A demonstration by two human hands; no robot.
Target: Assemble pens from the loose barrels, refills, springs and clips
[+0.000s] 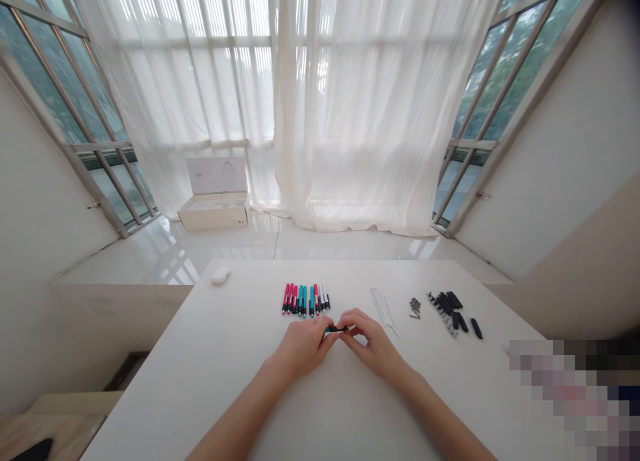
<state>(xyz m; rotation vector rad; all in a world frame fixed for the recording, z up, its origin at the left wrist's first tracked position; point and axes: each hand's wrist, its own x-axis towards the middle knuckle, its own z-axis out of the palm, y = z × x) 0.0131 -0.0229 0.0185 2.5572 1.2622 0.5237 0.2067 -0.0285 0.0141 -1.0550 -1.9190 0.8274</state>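
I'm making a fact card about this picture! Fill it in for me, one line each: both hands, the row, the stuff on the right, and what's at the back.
Left hand: pinches a small black-and-teal piece
Right hand: pinches the same piece
Row: pen-like sticks, pink-red, teal and pale
Right side: thin rods, tiny dark bits, black pieces
Back: open box, white curtain

A row of pens [305, 300] lies on a white table [200, 354] between a white case [220, 275] and thin rods [383, 308]; farther right sit dark bits [415, 307], grey pieces [441, 310] and black tubes [449, 301].
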